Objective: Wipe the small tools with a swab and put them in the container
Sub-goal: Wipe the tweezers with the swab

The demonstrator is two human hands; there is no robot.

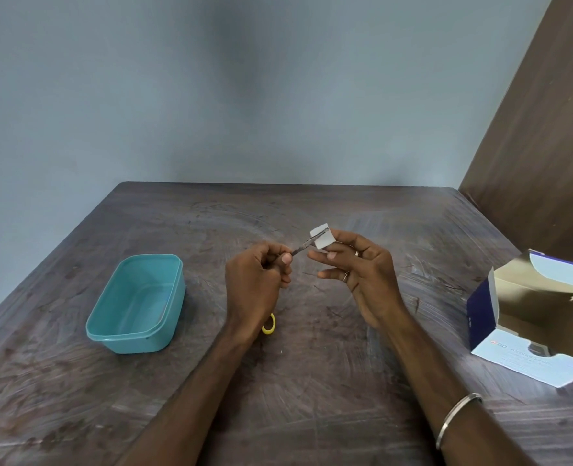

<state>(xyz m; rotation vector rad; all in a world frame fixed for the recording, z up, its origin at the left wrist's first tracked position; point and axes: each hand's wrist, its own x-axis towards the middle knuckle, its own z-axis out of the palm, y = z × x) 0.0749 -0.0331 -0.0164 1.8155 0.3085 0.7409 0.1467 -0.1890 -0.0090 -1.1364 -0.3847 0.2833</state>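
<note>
My left hand [256,280] grips a thin metal tool [303,246] by its near end, above the middle of the table. The tool's far tip lies against a small white swab [322,237], which my right hand [359,274] pinches between thumb and fingers. The teal plastic container [137,302] stands open on the table to the left of my hands, and nothing shows inside it. A yellow ring-shaped handle [269,326] of another small tool shows on the table beside my left wrist; the wrist hides the rest of it.
An opened blue and white cardboard swab box [530,317] lies at the right edge of the dark wooden table [312,381]. A grey wall stands behind the table and a brown panel at the right.
</note>
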